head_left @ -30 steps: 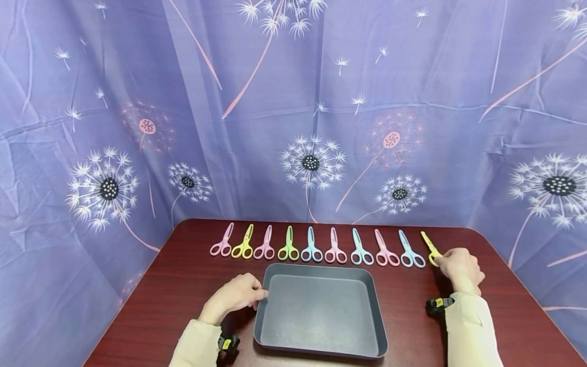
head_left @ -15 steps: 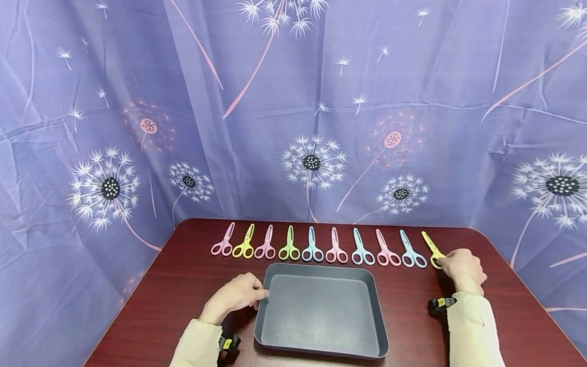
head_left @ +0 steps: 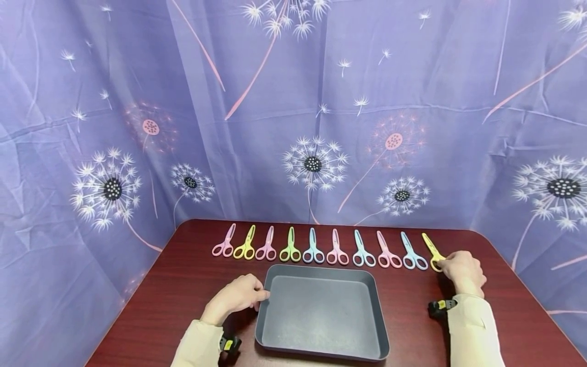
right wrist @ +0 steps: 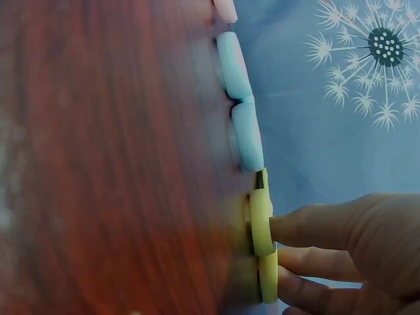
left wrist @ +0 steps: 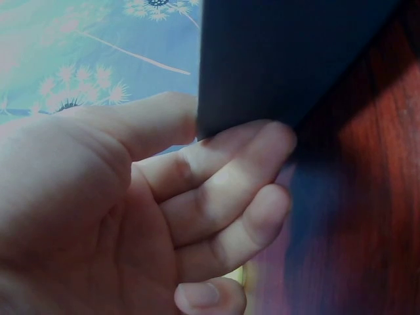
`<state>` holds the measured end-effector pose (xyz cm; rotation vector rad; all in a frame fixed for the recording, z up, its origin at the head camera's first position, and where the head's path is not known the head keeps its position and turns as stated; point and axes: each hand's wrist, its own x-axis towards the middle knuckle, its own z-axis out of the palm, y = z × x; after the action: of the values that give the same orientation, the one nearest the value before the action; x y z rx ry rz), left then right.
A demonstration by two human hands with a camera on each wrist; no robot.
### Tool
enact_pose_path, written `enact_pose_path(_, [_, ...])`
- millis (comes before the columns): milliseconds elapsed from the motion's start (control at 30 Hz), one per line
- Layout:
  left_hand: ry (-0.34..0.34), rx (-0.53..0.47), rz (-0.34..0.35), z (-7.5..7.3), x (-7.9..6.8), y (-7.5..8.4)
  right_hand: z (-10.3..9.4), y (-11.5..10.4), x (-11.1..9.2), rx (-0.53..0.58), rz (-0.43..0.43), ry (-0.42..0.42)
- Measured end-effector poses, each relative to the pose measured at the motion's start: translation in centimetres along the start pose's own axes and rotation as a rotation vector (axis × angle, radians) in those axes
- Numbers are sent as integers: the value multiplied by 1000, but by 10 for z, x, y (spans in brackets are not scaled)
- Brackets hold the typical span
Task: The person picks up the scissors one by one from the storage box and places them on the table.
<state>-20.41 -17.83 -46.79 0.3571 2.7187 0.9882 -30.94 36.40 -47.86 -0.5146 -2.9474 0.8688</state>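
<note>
My left hand (head_left: 238,295) pinches the left wall of a dark grey rectangular baking tray (head_left: 316,352), thumb over the rim and the other fingers against the outside. In the left wrist view, the tray wall (left wrist: 262,65) stands between thumb and fingers. At the right end of a row, my right hand (head_left: 463,271) holds the yellow scissors (head_left: 431,247) by the finger loops, blades pointing towards the curtain. The right wrist view shows the thumb on one yellow loop (right wrist: 261,223) and fingers behind; the scissors lie at table level. Beside them rest light blue scissors (head_left: 412,255).
Several more pink, blue, green and yellow scissors line the table's back edge, among them green scissors (head_left: 290,244) and pink scissors (head_left: 337,250). The tray stands before them on the dark red wooden table (head_left: 151,306). A purple dandelion-print curtain (head_left: 257,153) hangs behind.
The head view has shifted very slightly. The left hand stays on the tray wall and the right hand at the yellow scissors, whose loops show a little more beside the fingers.
</note>
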Motion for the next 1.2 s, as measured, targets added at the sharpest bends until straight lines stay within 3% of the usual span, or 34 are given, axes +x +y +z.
enact_pose_path(667, [-5,6,-7,-3,0,3,-16,-14,-17,-8,-60,11])
enact_pose_path(1000, [-8,25,-10,-4,6,5,-20,-34,-29,-2,-129,30])
enact_pose_path(1200, [10,107,-8,-10,8,13,-20,-52,-33,9,-187,80])
